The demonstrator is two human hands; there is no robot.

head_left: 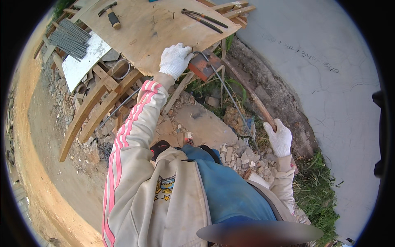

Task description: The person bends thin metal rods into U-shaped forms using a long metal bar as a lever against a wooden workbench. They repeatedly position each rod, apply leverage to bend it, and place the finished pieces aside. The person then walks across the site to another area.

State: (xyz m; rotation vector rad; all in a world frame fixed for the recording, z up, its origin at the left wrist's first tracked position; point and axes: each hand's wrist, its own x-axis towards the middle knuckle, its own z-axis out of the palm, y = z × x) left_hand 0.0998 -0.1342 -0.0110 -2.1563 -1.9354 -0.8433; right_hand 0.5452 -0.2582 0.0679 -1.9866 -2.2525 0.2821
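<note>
My white-gloved left hand (175, 61) is closed at the near edge of the plywood board (141, 35), apparently on a thin steel rod (224, 85). The rod runs from lower left under that hand, bends sharply by an orange-brown block (199, 67), and slopes down to the right. My gloved right hand (279, 140) grips the lower end of a long rusty bar (247, 89), whose far end reaches up beside the block. How that end meets the rod is too small to tell.
A hammer (113, 18) and long-handled pincers (205, 21) lie on the board. Cut rods (70, 38) rest on a white sheet (78, 70) at left. Timbers (98, 111), rubble (242, 158) and weeds (321, 185) lie below. A grey cracked surface (329, 103) fills the right.
</note>
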